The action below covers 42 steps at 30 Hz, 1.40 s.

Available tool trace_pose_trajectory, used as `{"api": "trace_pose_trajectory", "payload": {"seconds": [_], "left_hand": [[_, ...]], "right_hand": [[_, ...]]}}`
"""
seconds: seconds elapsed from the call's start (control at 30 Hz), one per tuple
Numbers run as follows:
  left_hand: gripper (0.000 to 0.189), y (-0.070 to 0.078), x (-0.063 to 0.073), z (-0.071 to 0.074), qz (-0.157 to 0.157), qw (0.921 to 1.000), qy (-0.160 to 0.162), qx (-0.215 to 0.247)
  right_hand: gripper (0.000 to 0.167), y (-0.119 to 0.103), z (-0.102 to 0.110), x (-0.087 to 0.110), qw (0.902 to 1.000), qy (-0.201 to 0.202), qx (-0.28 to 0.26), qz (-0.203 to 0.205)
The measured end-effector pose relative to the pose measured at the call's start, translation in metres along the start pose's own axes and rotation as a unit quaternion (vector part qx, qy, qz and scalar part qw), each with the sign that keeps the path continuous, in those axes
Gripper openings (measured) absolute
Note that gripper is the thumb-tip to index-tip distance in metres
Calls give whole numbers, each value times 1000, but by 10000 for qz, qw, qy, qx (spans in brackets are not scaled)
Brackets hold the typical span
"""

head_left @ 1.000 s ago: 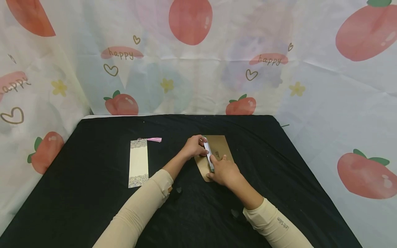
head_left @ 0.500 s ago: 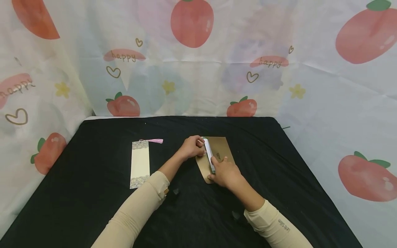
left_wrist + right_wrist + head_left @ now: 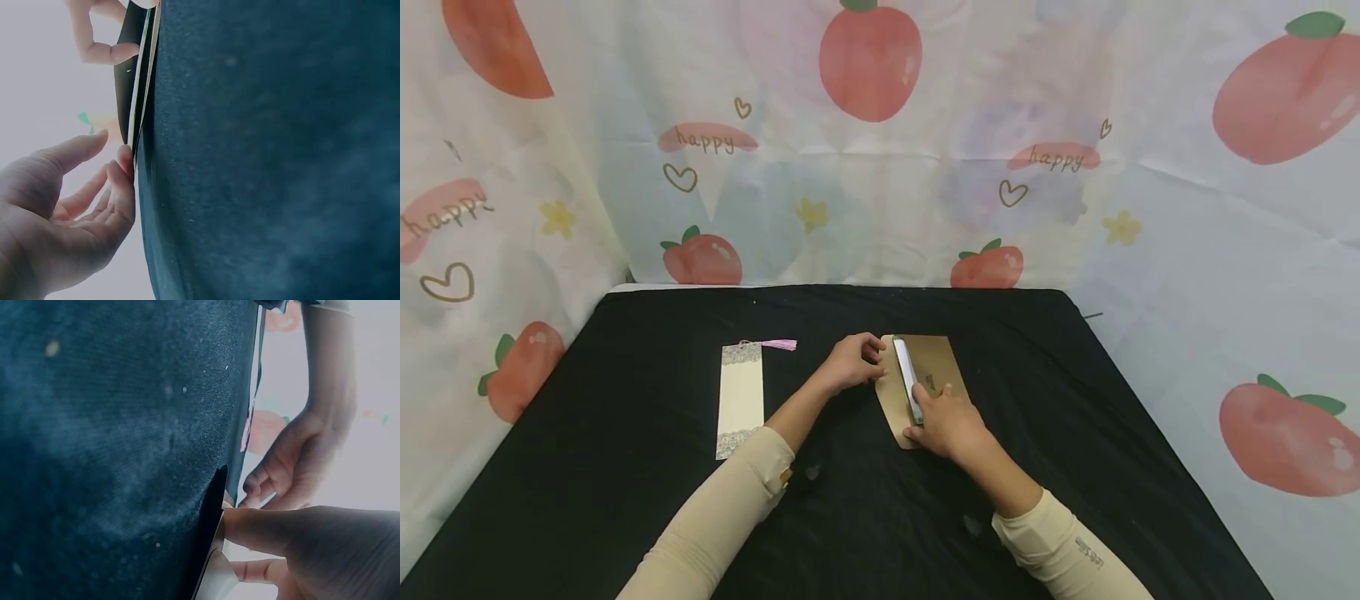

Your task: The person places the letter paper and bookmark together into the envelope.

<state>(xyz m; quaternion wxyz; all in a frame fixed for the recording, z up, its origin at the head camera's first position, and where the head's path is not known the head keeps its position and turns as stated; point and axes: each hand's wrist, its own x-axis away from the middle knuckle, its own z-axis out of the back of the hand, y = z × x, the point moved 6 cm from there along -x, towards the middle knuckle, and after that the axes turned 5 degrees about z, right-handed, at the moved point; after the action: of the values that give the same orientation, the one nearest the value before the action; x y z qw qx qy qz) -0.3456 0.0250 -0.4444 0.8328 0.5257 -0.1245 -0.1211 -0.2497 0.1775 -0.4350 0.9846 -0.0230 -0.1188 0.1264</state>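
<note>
A brown kraft-paper envelope (image 3: 946, 360) lies on the black cloth, its flap (image 3: 891, 400) spread out to the left. A narrow white, green-edged card or packet (image 3: 904, 365) shows at the envelope's mouth; how much is inside is hidden. My right hand (image 3: 951, 423) grips the envelope near its front end, thumb at the flap and a finger on the white piece. My left hand (image 3: 848, 364) is at the flap's left edge. In the left wrist view, the left hand (image 3: 69, 219) touches the edge with its fingertips, its thumb apart.
To the left lies a cream bookmark (image 3: 742, 400) with lace-patterned ends and a pink tassel (image 3: 779, 344). Black cloth (image 3: 865, 525) covers the table. A fruit-printed curtain (image 3: 880, 200) hangs behind and at the sides.
My left hand has drawn back leftward from the white piece to the flap's edge. The right hand stays on the envelope. The whole head view has shifted slightly downward.
</note>
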Motion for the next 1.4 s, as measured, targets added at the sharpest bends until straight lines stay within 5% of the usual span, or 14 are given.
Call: {"api": "trace_pose_trajectory", "payload": {"seconds": [0.37, 0.9, 1.4], "left_hand": [[40, -2, 29, 22, -38, 9997, -60, -234], [38, 4, 47, 55, -97, 9973, -44, -725], [37, -10, 68, 85, 1, 9970, -39, -768]], "right_hand": [[67, -3, -1, 1, 10000, 13, -34, 30], [64, -1, -2, 0, 10000, -63, -1, 28], [64, -1, -1, 0, 9998, -111, -144, 33]]}}
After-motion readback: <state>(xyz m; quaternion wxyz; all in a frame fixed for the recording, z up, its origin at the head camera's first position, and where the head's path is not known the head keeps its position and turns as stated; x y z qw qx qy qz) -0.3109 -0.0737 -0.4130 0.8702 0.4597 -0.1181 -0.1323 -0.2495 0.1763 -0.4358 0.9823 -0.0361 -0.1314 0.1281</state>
